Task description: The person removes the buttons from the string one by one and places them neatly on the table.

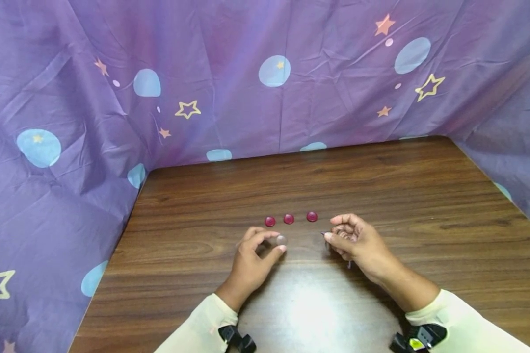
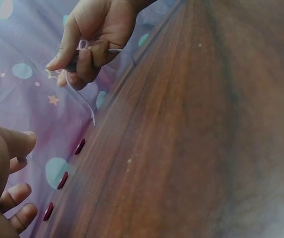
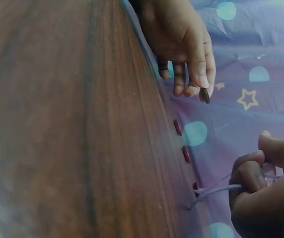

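Note:
Between thumb and index finger, my left hand (image 1: 252,260) pinches a small, round, brownish-grey disc (image 1: 281,240) by its edge. The right wrist view has this disc (image 3: 205,95) dark and seen nearly edge-on below the fingertips. My right hand (image 1: 366,247) grips a bundle of thin pale purple cord (image 1: 346,236) in its curled fingers. Loose cord (image 2: 81,92) hangs from that hand in the left wrist view. A small dark piece (image 2: 73,62) shows beside its thumb; its kind I cannot tell. Beyond the hands, three dark red discs lie in a row: left (image 1: 270,221), middle (image 1: 289,218) and right (image 1: 311,216).
The hands are over a brown wood-grain table (image 1: 194,196). A purple curtain (image 1: 234,117) printed with stars and blue spots closes off its back and sides. Light glares on the tabletop near the front. Black wrist devices sit on both pale sleeves (image 1: 203,323).

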The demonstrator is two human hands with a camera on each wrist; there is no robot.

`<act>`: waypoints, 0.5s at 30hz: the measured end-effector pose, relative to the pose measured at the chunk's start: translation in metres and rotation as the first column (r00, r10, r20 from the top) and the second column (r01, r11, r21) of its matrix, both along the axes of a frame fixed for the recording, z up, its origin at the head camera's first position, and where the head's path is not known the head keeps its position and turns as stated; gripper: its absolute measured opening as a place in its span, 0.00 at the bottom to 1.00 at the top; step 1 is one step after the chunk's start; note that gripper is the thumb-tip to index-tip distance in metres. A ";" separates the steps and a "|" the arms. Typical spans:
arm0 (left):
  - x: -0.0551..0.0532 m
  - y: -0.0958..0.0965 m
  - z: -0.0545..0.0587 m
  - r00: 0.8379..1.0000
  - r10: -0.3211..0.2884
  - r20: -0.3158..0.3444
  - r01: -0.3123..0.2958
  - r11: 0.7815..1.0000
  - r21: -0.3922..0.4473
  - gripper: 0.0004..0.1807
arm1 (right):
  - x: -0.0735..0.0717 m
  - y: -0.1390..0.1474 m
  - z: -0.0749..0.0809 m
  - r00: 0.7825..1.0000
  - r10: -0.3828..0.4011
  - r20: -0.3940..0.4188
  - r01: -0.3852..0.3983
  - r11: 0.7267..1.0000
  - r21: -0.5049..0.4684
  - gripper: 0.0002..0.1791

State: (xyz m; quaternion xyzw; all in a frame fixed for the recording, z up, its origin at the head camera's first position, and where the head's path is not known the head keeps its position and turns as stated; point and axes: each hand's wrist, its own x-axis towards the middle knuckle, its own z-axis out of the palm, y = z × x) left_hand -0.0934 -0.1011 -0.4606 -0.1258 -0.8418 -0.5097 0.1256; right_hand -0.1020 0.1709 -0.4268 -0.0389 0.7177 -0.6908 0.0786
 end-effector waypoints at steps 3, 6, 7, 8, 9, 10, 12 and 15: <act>-0.001 0.000 -0.001 1.000 0.015 -0.013 -0.015 1.000 -0.001 0.16 | 0.000 0.000 -0.001 0.999 -0.040 -0.003 0.040 0.999 -0.015 0.07; -0.002 0.001 -0.001 0.999 0.035 -0.013 -0.035 0.999 0.015 0.15 | 0.000 0.000 -0.001 0.998 -0.067 -0.019 0.066 0.997 -0.038 0.09; -0.003 0.001 -0.001 0.999 0.042 -0.006 -0.042 0.999 0.023 0.14 | -0.001 0.000 -0.001 0.997 -0.071 -0.025 0.070 0.996 -0.047 0.10; -0.003 0.001 -0.001 0.999 0.049 0.001 -0.049 0.998 0.027 0.14 | -0.001 0.001 -0.001 0.997 -0.075 -0.032 0.073 0.996 -0.051 0.12; -0.003 0.001 -0.001 0.998 0.057 0.007 -0.057 0.998 0.027 0.14 | -0.001 0.001 -0.001 0.996 -0.078 -0.039 0.076 0.996 -0.055 0.14; -0.003 0.001 0.000 0.998 0.066 0.014 -0.067 0.998 0.022 0.14 | -0.001 0.001 0.000 0.996 -0.082 -0.045 0.079 0.995 -0.059 0.16; -0.002 0.001 0.000 0.996 0.090 0.025 -0.090 0.996 0.001 0.14 | -0.001 0.002 0.000 0.995 -0.090 -0.047 0.087 0.995 -0.056 0.22; 0.000 0.002 0.000 0.991 0.133 0.033 -0.131 0.990 -0.043 0.14 | -0.001 0.004 0.001 0.995 -0.100 -0.028 0.099 0.994 -0.045 0.27</act>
